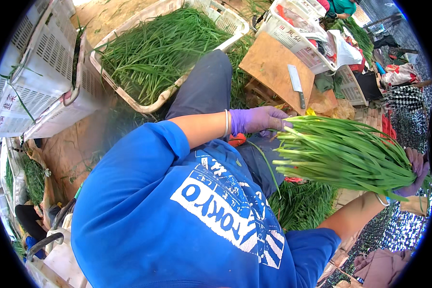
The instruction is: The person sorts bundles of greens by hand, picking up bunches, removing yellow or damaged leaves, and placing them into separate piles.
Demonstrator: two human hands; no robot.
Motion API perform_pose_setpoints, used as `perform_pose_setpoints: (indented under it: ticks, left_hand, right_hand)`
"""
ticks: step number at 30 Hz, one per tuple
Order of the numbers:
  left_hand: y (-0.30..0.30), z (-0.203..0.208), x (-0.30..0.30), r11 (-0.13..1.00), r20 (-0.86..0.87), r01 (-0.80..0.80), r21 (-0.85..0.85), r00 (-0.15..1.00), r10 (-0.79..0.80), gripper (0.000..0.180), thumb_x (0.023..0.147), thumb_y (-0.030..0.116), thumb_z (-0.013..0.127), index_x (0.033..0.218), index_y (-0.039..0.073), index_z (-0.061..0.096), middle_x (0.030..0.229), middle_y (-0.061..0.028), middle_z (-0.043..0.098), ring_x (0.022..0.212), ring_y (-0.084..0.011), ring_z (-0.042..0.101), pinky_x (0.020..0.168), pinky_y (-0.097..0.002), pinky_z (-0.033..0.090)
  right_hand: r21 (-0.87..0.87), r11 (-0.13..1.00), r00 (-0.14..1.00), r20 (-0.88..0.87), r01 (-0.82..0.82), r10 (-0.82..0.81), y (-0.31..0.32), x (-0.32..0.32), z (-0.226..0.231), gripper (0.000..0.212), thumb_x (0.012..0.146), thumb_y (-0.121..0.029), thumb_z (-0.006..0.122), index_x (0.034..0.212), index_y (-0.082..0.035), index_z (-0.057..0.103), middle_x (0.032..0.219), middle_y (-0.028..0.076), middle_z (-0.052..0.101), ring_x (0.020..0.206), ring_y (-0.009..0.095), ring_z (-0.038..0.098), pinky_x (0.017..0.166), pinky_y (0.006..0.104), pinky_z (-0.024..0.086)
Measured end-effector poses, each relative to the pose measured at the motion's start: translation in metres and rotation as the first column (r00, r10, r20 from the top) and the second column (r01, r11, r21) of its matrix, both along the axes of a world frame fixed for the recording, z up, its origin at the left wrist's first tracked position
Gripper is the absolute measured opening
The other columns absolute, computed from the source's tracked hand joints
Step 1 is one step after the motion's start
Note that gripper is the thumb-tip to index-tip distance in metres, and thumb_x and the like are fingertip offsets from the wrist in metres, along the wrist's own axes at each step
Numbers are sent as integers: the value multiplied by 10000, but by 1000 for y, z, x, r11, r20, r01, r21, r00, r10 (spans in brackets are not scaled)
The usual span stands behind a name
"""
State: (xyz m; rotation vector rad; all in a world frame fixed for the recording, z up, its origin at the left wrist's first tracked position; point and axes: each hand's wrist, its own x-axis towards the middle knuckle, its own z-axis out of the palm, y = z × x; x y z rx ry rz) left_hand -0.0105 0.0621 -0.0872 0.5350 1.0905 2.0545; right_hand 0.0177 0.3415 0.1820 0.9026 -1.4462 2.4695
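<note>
My right hand (416, 173) is mostly hidden behind the chive bundle (343, 153); my left hand's (259, 120) fingertips vanish among its stalk ends.

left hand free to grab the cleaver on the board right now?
Probably not as things stand. The left hand is at the pale cut ends of the chive bundle, which the right hand grips at the leafy end. The cleaver lies uncovered on the wooden board just beyond, so letting go first would likely do.

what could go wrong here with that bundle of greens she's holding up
The bunch of green stalks is gripped only at its ends by the left hand and right hand, so loose stalks may slip out. The cleaver lies unsheathed on the wooden board close by, a cut hazard.
</note>
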Motion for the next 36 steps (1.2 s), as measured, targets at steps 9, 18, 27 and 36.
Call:
perform_pose_setpoints:
  ticks: [9,18,27,36]
  left_hand:
    - [-15,-9,-10,998,64,49,29,997,-50,176,805,223,574,807,61,505,535,52,419,412,-11,344,375,-154,242]
    - [-48,-23,-27,981,1,192,-33,981,-193,416,780,193,586,1107,-55,520,563,74,433,421,9,357,394,-134,293]
    - [-33,-18,-23,945,-128,211,-250,960,-249,386,795,190,574,1125,-5,530,716,42,531,563,-20,431,526,-146,353]
    - [39,-12,-11,983,110,39,181,992,-60,405,834,227,545,1177,32,453,1069,-47,552,918,-148,551,809,-291,444]
  right_hand:
    - [-45,990,988,-68,137,-140,9,-6,-11,251,863,-143,389,1043,26,438,607,-40,352,598,94,365,633,266,347]
    - [-92,928,926,-83,362,-369,57,-11,-21,216,869,-157,434,1017,0,439,619,-16,348,602,114,358,628,285,354]
    - [-22,852,844,-124,524,-522,43,-13,-36,217,881,-168,405,1013,-5,458,615,-26,322,591,106,330,604,280,329]
    - [-241,940,967,-25,242,-255,-1,-18,-53,197,870,-159,417,980,-9,480,588,-39,334,568,95,341,583,264,328]
